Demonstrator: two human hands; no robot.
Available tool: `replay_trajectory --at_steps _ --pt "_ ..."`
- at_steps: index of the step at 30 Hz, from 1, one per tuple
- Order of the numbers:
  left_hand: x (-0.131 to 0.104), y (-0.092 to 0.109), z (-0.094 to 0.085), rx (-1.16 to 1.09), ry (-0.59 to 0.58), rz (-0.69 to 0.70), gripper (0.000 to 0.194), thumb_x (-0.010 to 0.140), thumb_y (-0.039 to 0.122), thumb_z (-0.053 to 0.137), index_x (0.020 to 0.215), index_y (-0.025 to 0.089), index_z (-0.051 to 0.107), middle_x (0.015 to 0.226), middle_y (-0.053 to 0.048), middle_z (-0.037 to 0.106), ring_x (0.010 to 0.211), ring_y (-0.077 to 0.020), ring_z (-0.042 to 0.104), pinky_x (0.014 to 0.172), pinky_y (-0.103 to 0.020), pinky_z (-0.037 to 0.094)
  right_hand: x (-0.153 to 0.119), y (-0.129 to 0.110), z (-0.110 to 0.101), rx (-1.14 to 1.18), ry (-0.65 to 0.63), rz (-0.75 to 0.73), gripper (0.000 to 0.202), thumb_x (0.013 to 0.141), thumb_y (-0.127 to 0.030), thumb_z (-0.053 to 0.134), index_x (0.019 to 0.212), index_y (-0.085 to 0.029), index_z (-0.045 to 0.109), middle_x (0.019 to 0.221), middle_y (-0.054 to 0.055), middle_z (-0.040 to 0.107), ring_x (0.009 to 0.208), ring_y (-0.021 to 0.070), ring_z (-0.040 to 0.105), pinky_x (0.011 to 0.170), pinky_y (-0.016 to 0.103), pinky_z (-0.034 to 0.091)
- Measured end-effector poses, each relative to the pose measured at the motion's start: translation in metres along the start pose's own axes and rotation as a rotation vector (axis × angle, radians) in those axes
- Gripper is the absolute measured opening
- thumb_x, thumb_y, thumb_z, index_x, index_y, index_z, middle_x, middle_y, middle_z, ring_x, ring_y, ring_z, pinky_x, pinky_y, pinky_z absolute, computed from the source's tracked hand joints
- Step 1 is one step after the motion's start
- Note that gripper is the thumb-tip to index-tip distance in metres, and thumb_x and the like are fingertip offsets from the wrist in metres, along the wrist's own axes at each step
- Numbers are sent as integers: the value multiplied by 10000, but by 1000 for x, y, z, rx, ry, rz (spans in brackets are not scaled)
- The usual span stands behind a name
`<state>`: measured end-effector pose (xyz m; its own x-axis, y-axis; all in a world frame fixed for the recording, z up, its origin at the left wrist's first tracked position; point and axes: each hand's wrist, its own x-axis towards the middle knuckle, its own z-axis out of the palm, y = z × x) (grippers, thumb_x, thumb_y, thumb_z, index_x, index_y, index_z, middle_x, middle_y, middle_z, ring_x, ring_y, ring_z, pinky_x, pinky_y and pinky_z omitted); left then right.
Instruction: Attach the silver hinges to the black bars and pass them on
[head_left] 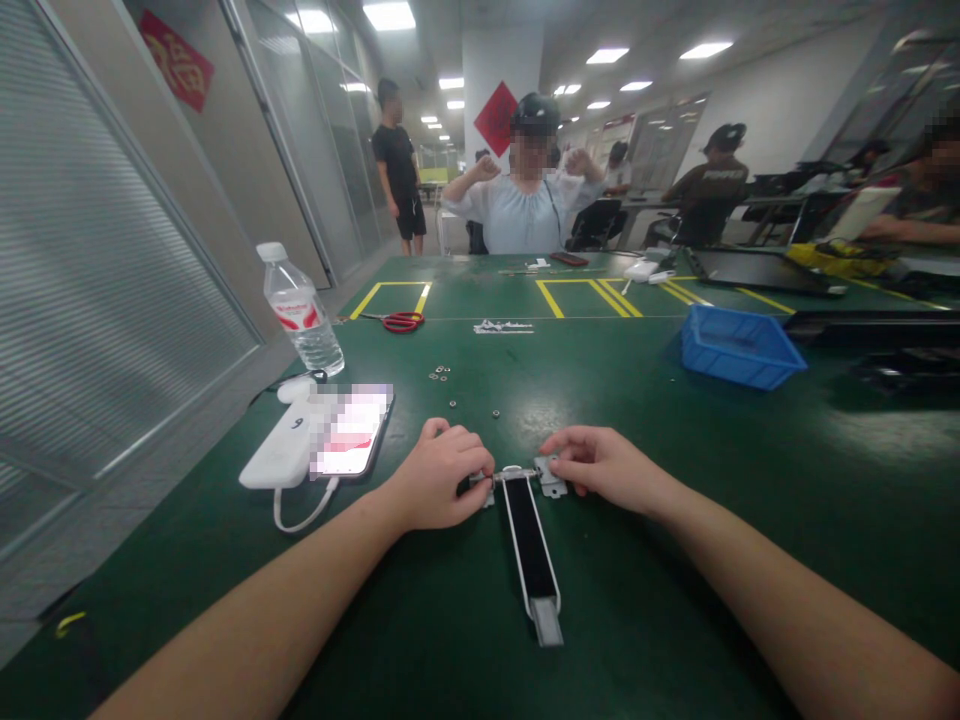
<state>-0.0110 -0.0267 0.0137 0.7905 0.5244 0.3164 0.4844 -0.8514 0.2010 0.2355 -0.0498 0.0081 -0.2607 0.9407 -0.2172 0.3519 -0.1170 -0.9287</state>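
A long narrow part point(532, 545) with a black face and a white frame lies on the green table, its grey tab pointing towards me. Across its far end runs a thin metal rod point(516, 475). My left hand point(448, 474) pinches a small metal bracket point(489, 496) at the rod's left end; the fingers hide most of it. At the right end, my right hand point(604, 468) grips another flat metal bracket point(553, 482) with holes between thumb and fingers. Several small nuts or rings point(441, 374) lie beyond my left hand.
On the left are a white power bank point(274, 450) cabled to a phone point(356, 440), and a water bottle point(301, 318). Red-handled scissors point(403, 322) and small white pieces point(504, 327) lie farther back. A blue bin point(739, 348) stands at right. A person point(529, 210) sits opposite.
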Motion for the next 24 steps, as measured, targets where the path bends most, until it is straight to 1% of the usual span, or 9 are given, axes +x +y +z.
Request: replay_trajectory --at_steps 5,8,13,17,20,24 --pt "0 -1 0 5 8 3 102 821 218 498 807 187 594 787 0 607 799 -167 527 796 -354 255 -1 -3 1 -13 16 25 137 783 -209 645 897 -149 598 595 -42 591 468 72 504 472 221 381" --pt "0 0 0 -5 13 -3 110 821 216 495 807 185 599 789 -4 611 801 -170 531 798 -361 254 -1 -3 2 -4 19 28 134 788 -205 639 901 -150 590 621 -39 597 475 71 503 474 219 374" --pt "0 1 1 4 19 -8 105 813 210 501 802 185 603 784 -1 612 793 -166 528 802 -359 259 1 2 4 -3 -11 -40 160 784 -227 649 913 -145 599 603 -53 543 502 72 496 495 221 385" --pt "0 1 1 7 15 -9 111 816 214 494 805 186 601 788 -3 615 795 -165 526 809 -358 259 2 6 5 -17 -38 -77 198 774 -245 667 935 -151 599 629 -47 538 541 84 515 527 231 416" --pt "0 0 2 -4 14 -16 108 813 215 492 799 183 595 787 -2 617 796 -165 527 805 -357 258 0 5 6 -115 -16 -131 165 800 -249 638 932 -155 607 655 -32 541 564 93 515 536 238 415" --pt "0 0 3 -16 17 -29 109 807 211 487 796 183 591 784 1 616 794 -162 529 808 -356 256 -5 -1 8 -383 50 -219 127 827 -213 589 932 -166 643 644 -24 539 567 106 480 538 245 371"
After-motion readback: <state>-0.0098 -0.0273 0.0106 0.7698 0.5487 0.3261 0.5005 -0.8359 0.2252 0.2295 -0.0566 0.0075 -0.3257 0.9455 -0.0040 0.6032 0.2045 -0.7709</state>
